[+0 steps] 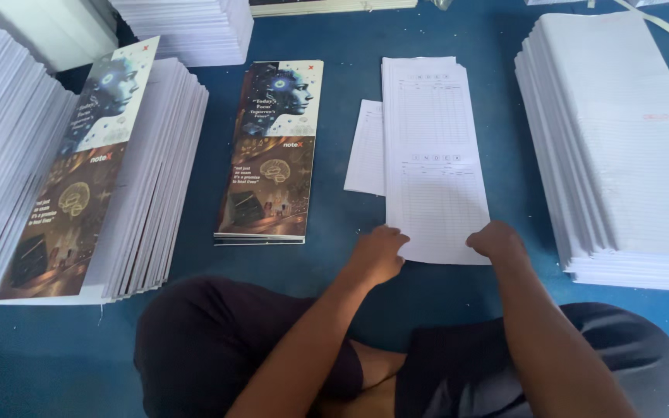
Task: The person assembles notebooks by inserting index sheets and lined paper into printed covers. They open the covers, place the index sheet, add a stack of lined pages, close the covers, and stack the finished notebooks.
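Note:
My left hand (378, 254) rests on the near left corner of a long white printed sheet pile (432, 155) lying on the blue floor. At the pile's near right corner, my right hand (497, 239) has its fingers curled on the paper edge. A second white sheet (365, 149) pokes out from under the pile's left side. Left of it lies a thin stack of glossy printed covers (271, 155) with a face and brain picture.
A tall leaning stack of white paper blocks topped by one cover (79, 170) stands at left. Another thick white paper stack (621, 147) sits at right. More white stacks (187, 27) line the back. My crossed legs (218, 348) fill the foreground on blue carpet (334, 70).

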Motion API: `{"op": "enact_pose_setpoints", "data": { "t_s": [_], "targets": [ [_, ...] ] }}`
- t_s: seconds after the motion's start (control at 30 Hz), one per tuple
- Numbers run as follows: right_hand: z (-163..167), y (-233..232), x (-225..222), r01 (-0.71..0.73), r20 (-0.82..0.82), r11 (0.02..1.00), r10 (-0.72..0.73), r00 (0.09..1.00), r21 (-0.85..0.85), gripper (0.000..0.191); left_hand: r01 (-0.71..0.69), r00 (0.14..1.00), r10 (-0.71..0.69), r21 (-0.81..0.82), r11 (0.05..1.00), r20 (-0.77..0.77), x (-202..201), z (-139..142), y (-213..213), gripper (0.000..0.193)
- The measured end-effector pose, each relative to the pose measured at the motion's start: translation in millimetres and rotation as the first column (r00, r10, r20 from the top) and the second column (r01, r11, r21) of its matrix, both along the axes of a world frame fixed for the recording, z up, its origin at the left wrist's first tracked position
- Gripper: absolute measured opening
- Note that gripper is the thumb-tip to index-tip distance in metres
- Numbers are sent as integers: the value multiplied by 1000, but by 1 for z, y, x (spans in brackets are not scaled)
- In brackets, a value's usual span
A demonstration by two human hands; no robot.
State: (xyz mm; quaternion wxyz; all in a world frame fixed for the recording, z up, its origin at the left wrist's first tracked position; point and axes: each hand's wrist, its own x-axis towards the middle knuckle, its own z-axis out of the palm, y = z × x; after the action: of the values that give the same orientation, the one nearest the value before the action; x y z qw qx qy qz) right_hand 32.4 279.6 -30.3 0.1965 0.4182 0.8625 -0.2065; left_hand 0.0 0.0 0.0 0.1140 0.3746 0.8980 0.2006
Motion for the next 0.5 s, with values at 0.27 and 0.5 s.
{"op": "enact_pose_setpoints", "data": {
  "t_s": [0.27, 0.5],
  "targets": [
    [31, -4, 5, 104, -85, 990, -97, 992, 92, 39, 24, 998, -10, -204, 979, 69, 13, 19, 10, 57],
    [99, -17, 9, 120, -155, 985, -100, 983, 128, 32, 29, 995, -12, -162, 986, 103, -3, 23, 9, 55]
  ]
}}
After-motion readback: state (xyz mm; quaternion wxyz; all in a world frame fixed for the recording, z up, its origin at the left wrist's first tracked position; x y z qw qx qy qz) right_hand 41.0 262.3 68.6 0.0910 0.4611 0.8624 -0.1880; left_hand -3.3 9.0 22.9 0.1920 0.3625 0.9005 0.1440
